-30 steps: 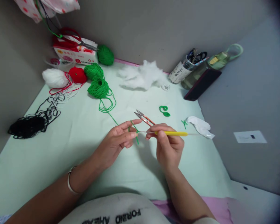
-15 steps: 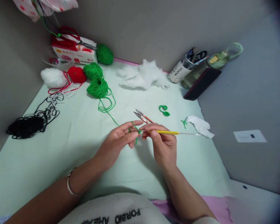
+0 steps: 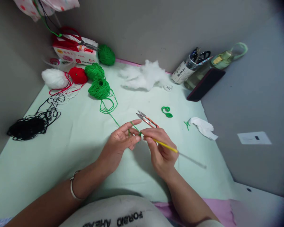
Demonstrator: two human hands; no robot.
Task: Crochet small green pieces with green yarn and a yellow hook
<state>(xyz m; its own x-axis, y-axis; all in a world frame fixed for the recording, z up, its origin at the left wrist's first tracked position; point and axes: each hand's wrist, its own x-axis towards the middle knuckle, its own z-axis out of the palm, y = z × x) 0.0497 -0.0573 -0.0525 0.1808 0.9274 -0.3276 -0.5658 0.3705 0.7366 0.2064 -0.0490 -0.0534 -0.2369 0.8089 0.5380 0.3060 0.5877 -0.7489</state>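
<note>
My left hand (image 3: pixel 119 143) pinches a strand of green yarn (image 3: pixel 113 118) looped over its forefinger, fingers closed on it. The strand runs back to a green yarn ball (image 3: pixel 99 88). My right hand (image 3: pixel 159 148) grips a yellow-handled crochet hook (image 3: pixel 167 145), whose tip meets the yarn at my left fingertips. The hook's metal tail points down to the right. Small orange thread snips (image 3: pixel 146 119) lie just beyond my hands on the pale green mat (image 3: pixel 80 135).
More yarn sits at the back left: green balls (image 3: pixel 106 55), a red ball (image 3: pixel 77 75), a white ball (image 3: pixel 54 78), black tangle (image 3: pixel 26 127). White stuffing (image 3: pixel 144 75), a small green crocheted piece (image 3: pixel 167 112), a white scrap (image 3: pixel 203 127), a jar of tools (image 3: pixel 188 67), a bottle (image 3: pixel 215 64) and phone (image 3: pixel 204 85) lie right.
My right hand has turned the crochet hook from level to slanting down to the right, and moved closer to my left fingertips. My left hand keeps its hold on the yarn.
</note>
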